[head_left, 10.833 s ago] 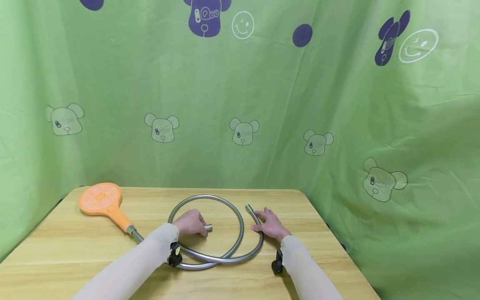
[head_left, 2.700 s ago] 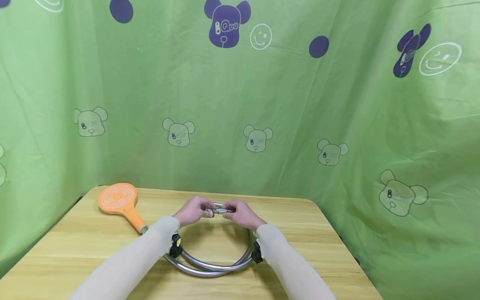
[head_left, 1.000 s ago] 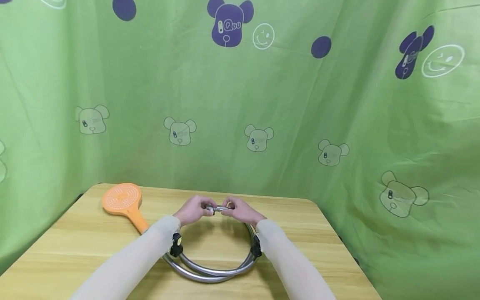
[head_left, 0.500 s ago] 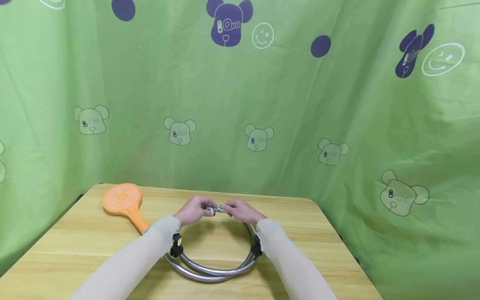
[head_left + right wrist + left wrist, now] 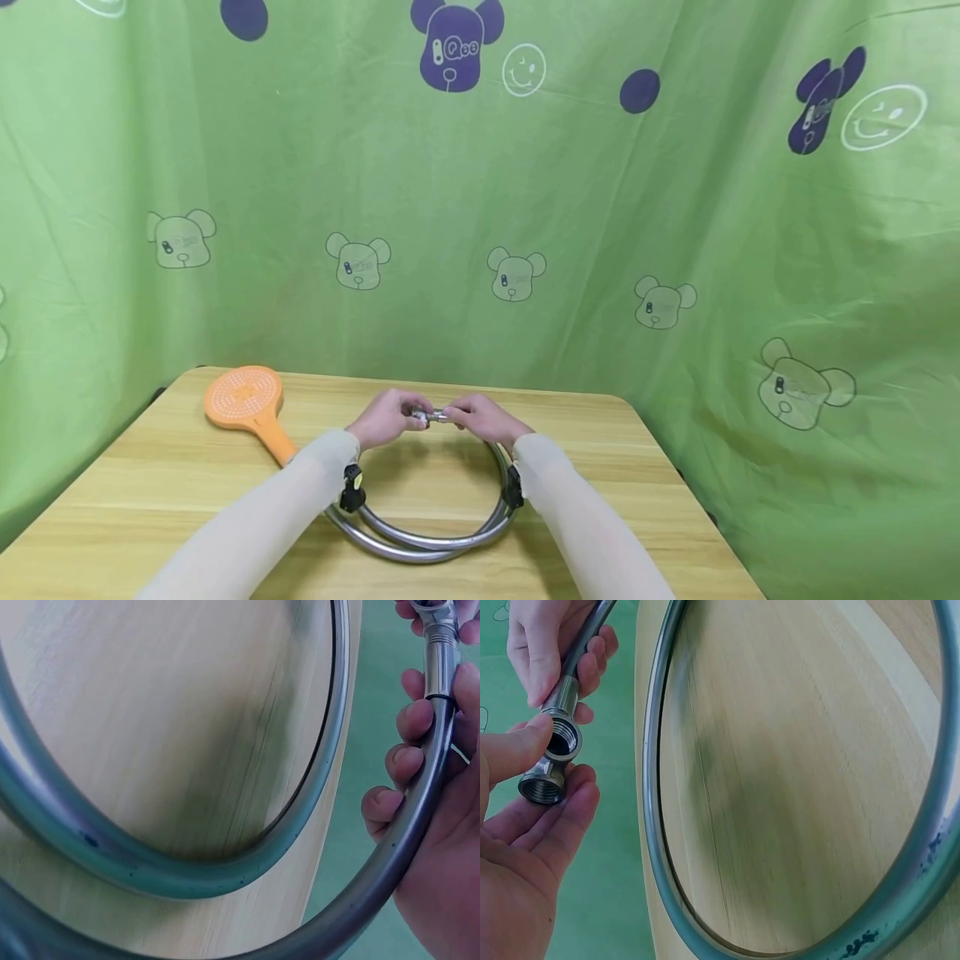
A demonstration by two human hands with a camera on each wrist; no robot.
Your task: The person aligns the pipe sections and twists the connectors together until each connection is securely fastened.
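Observation:
In the head view, my left hand (image 5: 386, 418) and right hand (image 5: 487, 419) meet just above the far part of the table. My left thumb and fingers pinch a small metal tee fitting (image 5: 553, 768) with threaded openings. Against its other end sits the metal end nut (image 5: 440, 669) of a flexible shower hose (image 5: 390, 870). My right hand's fingers curl round that nut and the hose behind it. A few threads show between fitting and nut in the right wrist view. The hose's coil (image 5: 420, 554) lies below my wrists.
An orange shower head (image 5: 243, 396) lies face up at the left of the wooden table (image 5: 600, 467), its handle pointing toward my left forearm. A green printed curtain (image 5: 450, 183) hangs behind and to the right.
Earlier my hands were apart, the fitting in the left, the right at the hose end. They have since come together, fitting against nut. My right fingers have shifted slightly on the nut.

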